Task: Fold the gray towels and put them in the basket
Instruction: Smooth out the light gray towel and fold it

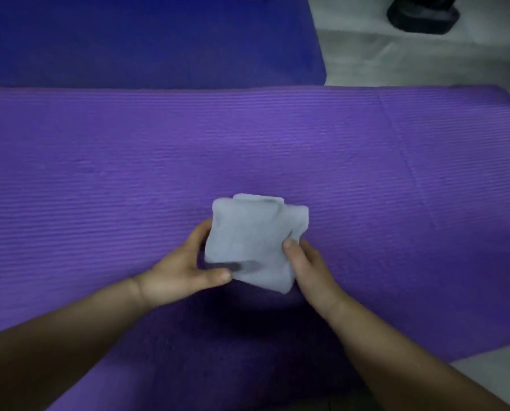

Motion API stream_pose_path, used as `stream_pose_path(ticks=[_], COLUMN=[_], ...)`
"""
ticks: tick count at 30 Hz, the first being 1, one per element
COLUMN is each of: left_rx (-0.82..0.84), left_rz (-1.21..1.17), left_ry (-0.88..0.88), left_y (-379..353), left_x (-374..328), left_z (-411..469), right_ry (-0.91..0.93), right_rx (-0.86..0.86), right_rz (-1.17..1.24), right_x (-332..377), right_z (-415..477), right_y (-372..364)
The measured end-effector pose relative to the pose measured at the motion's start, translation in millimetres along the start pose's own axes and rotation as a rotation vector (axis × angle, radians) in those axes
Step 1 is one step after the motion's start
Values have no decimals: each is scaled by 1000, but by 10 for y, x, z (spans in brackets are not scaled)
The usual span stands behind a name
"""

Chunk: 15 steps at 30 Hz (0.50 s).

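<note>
A small gray towel (252, 241), folded into a thick square bundle, is held just above the purple mat (99, 173) near the middle of the view. My left hand (185, 265) grips its left side, thumb on the near lower corner and fingers tucked behind. My right hand (307, 265) grips the right edge, thumb pressed on top. No basket is in view.
A darker blue mat (147, 40) lies beyond the purple one. Pale floor (411, 60) shows at the upper right, where a black object (423, 14) stands. More floor appears at the lower right corner.
</note>
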<state>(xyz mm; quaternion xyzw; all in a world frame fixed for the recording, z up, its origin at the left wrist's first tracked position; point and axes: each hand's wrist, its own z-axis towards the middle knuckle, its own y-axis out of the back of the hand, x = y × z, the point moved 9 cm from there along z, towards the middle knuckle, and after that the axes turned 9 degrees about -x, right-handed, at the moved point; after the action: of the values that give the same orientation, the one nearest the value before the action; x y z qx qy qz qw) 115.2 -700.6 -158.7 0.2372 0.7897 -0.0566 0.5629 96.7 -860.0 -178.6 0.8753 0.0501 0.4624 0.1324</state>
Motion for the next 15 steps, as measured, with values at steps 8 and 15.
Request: stream_pose_path(ticks=[8, 15], left_rx=[-337, -271], left_rz=[51, 3], left_ry=[291, 345], left_y=[139, 39], left_x=[152, 74], left_z=[542, 651], right_ry=[-293, -234], right_rx=[-280, -418], right_rz=[10, -2], right_x=[-105, -128], right_z=[223, 236], right_y=[95, 174])
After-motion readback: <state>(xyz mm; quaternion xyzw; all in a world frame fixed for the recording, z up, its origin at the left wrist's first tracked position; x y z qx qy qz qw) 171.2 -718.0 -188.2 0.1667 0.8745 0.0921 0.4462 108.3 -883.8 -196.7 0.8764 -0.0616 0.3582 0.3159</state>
